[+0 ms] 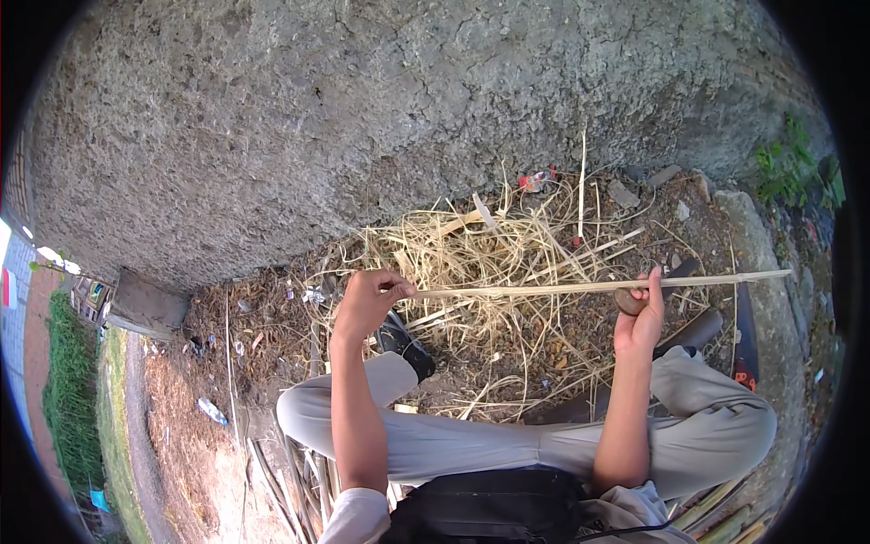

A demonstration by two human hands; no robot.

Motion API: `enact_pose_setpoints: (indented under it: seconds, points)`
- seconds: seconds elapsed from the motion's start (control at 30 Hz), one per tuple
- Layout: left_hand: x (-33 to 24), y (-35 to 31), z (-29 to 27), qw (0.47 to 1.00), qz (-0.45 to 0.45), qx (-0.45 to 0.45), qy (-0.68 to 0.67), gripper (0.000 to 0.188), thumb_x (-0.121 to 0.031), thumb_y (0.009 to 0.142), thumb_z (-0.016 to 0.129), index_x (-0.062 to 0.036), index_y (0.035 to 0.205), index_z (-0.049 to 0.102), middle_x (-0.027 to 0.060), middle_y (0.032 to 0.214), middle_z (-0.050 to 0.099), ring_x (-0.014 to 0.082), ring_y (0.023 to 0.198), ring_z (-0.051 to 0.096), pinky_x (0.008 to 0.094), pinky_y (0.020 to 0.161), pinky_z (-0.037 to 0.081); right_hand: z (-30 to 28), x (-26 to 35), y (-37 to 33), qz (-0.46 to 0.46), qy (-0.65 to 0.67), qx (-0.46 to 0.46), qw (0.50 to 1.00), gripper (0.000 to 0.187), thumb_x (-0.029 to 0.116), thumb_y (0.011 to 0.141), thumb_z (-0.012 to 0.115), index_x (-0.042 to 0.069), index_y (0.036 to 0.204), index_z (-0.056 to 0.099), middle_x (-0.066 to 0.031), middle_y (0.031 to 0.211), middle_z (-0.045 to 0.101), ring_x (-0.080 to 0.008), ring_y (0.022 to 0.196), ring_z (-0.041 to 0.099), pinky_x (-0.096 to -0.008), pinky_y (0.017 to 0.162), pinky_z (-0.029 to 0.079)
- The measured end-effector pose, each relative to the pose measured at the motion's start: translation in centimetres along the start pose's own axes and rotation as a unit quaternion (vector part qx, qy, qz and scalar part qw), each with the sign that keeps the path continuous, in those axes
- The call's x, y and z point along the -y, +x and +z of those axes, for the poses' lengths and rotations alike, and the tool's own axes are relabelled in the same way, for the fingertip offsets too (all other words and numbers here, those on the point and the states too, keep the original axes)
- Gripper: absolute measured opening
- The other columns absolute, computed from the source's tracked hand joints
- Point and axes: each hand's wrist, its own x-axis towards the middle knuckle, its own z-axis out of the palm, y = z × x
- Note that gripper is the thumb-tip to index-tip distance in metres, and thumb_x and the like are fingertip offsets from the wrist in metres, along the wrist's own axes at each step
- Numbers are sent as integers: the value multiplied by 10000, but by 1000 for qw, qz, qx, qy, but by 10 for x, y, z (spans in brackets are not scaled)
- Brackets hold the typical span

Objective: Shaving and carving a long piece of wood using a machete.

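Note:
A long pale bamboo strip [535, 290] stretches nearly level across the view in front of me. My left hand [370, 299] pinches its left end between thumb and fingers. Farther right, my right hand [641, 317] is closed around what looks like a knife [627, 301], with a rounded brown handle end on one side and a dark blade-like part on the other. The strip crosses at the raised finger of this hand, and its far end reaches past it to the right. Whether the blade touches the strip, I cannot tell.
Pale shavings [489, 249] lie heaped before a rough grey wall [381, 118]. A saw [746, 340] with an orange-and-black handle lies at the right, near a dark cylindrical piece [696, 330]. Bamboo poles [281, 490] lie at lower left. My crossed legs [471, 444] are below.

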Motion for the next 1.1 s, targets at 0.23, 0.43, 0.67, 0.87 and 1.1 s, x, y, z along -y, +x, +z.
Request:
enact_pose_setpoints:
  seconds: [0.23, 0.43, 0.67, 0.87, 1.1]
  points:
    - [3, 1, 7, 999, 24, -12, -42, 109, -87, 773, 736, -15, 854, 727, 91, 703, 667, 129, 642, 574, 291, 591, 442, -1, -3, -1, -9, -16, -25, 1000, 234, 243, 885, 677, 56, 801, 562, 32, 683, 462, -64, 615, 441, -205, 596, 395]
    - [6, 4, 8, 993, 35, -91, -63, 67, -8, 770, 707, 2, 834, 721, 93, 708, 683, 127, 641, 615, 267, 599, 472, -1, -4, -1, -10, -27, -44, 999, 223, 234, 874, 691, 71, 787, 567, 30, 691, 473, -67, 617, 439, -214, 598, 398]
    - [-5, 6, 8, 959, 21, -166, -228, 95, -27, 837, 660, 68, 824, 664, 94, 686, 659, 144, 618, 647, 248, 592, 522, -8, -3, 5, -8, -35, -85, 996, 232, 209, 855, 714, 106, 737, 542, 41, 685, 468, -67, 598, 437, -212, 590, 410]
    - [15, 13, 3, 896, 5, -220, -385, 197, -130, 913, 614, 49, 834, 587, 96, 662, 620, 160, 529, 629, 248, 490, 508, -10, -6, 6, -4, -31, -84, 996, 264, 196, 855, 712, 126, 701, 510, 40, 669, 468, -66, 588, 438, -217, 582, 415]
    - [38, 14, -16, 721, -58, -142, -676, 204, -256, 922, 614, -66, 856, 582, 4, 650, 535, 96, 431, 478, 232, 478, 486, -12, -9, 7, 4, -54, -98, 994, 260, 212, 864, 701, 149, 687, 520, 54, 636, 461, -57, 570, 446, -203, 561, 398]
